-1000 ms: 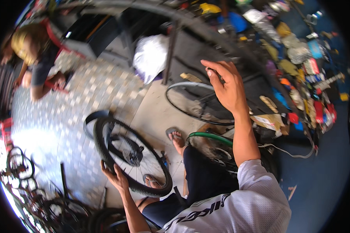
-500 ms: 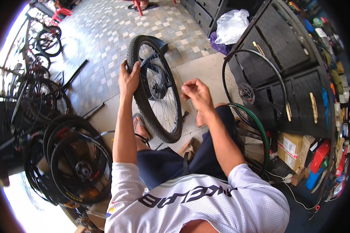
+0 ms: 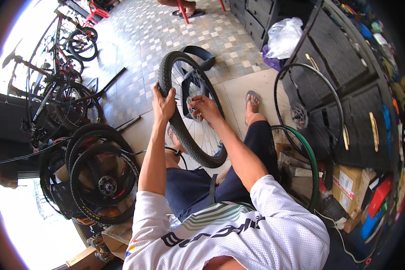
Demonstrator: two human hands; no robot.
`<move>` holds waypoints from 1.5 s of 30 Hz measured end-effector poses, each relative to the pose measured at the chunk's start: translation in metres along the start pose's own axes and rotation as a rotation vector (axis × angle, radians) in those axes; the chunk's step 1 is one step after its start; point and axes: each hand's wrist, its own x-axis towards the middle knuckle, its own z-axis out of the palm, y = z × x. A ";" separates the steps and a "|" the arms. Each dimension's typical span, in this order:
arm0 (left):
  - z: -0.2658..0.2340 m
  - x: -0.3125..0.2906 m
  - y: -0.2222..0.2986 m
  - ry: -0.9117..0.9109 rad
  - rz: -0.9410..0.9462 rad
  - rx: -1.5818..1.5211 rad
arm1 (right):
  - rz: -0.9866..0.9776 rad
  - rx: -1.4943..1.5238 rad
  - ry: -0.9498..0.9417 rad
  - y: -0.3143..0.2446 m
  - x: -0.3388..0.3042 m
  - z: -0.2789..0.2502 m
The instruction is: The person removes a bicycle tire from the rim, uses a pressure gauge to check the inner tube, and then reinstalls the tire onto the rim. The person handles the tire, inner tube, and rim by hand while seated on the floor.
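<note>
A bicycle wheel with a knobby black tire stands tilted in front of me, between my legs. My left hand is wrapped round the left side of the tire, thumb on the inner side. At the wheel's centre, my right hand reaches in front of the spokes with its fingers curled at the hub. A disc brake rotor shows partly behind those fingers. Whatever the fingertips hold there, if anything, is too small to make out. A dark, band-like thing lies on the floor behind the wheel's top.
Stacked wheels stand at my left, with parked bicycles farther back. On the right, a bare wheel leans against a black cabinet, near a green-edged rim and a cardboard box. Another person's foot shows at the top.
My right hand has moved left, from beside the wheel to its hub. My left hand keeps its hold on the tire. The whole scene has shifted right in view, and my right foot now shows.
</note>
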 end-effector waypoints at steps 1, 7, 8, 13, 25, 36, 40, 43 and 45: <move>0.002 0.006 -0.014 0.043 0.096 0.079 | 0.023 0.013 -0.002 0.007 0.013 0.004; -0.009 0.008 -0.016 -0.025 -0.019 0.047 | 0.148 0.088 -0.142 0.036 0.057 0.020; -0.010 0.007 -0.017 -0.022 -0.026 0.033 | 0.164 0.133 -0.176 0.039 0.060 0.023; -0.005 0.007 -0.018 0.011 0.062 0.042 | 0.202 0.333 -0.232 0.051 0.064 0.023; -0.003 0.005 -0.017 -0.015 -0.004 -0.027 | 0.208 0.436 -0.259 0.046 0.058 0.018; -0.001 0.003 -0.002 -0.015 0.011 0.034 | 0.211 0.464 -0.234 0.040 0.062 0.017; -0.001 0.005 -0.010 -0.007 0.048 0.071 | 0.163 0.411 -0.171 0.036 0.063 0.023; -0.001 0.006 -0.015 0.012 0.067 0.083 | 0.167 0.369 -0.163 0.034 0.062 0.024; -0.002 0.006 -0.014 0.015 0.065 0.078 | 0.174 0.365 -0.156 0.033 0.061 0.025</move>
